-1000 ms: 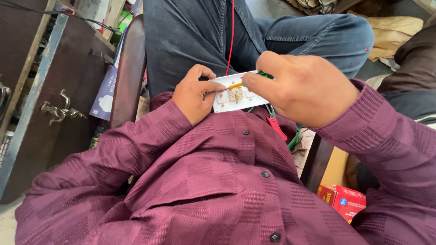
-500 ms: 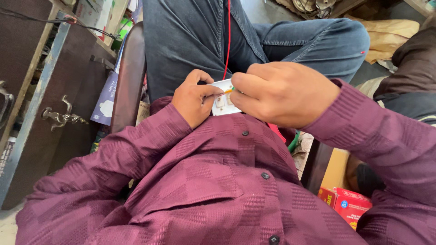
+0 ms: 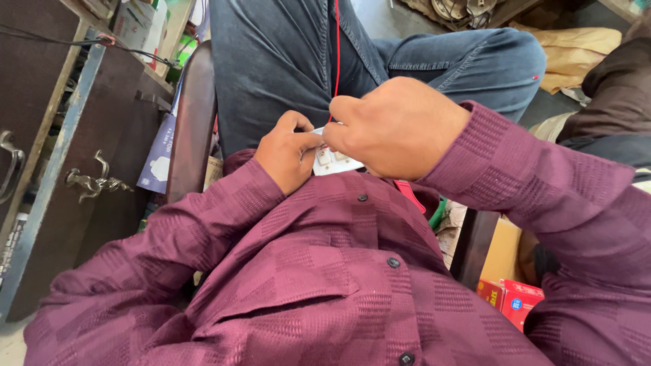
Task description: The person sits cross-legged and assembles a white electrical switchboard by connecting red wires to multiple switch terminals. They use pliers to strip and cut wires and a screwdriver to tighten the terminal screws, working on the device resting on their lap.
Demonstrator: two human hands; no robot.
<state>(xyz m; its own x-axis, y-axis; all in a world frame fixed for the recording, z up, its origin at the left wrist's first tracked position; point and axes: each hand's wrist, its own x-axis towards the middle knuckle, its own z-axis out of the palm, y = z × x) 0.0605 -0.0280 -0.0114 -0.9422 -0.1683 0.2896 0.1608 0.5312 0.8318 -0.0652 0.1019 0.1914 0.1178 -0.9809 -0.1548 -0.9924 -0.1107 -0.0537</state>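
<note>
1. A small red carton (image 3: 510, 300) with a blue and white round label sits low at the right, beside a tan cardboard box (image 3: 503, 251); both are partly hidden by the maroon sleeve.
2. A flat purple-blue package (image 3: 157, 159) with a white shape printed on it stands at the left, between the dark cabinet and the wooden chair arm (image 3: 192, 115).
3. A pale boxed pack (image 3: 137, 24) with a green edge lies at the top left on the cabinet's top.
4. The left hand (image 3: 288, 150) is curled shut on the left edge of a small white plate (image 3: 330, 161), a flat piece with pale square fittings on its face.
5. The right hand (image 3: 393, 125) lies over the plate's right side, covering most of it; its fingers are drawn together, pinched at a thin red wire (image 3: 336, 47) that runs up over the dark jeans (image 3: 285, 61).
6. The plate rests in the lap, just above the textured, checked maroon shirt (image 3: 339, 271) with dark buttons.
7. The dark cabinet (image 3: 41, 135) has metal pull handles (image 3: 91, 181), and a black cable (image 3: 61, 37) runs over its top.
8. A red strip (image 3: 409, 196) and a green bit (image 3: 438, 211) peek out under the right wrist.
</note>
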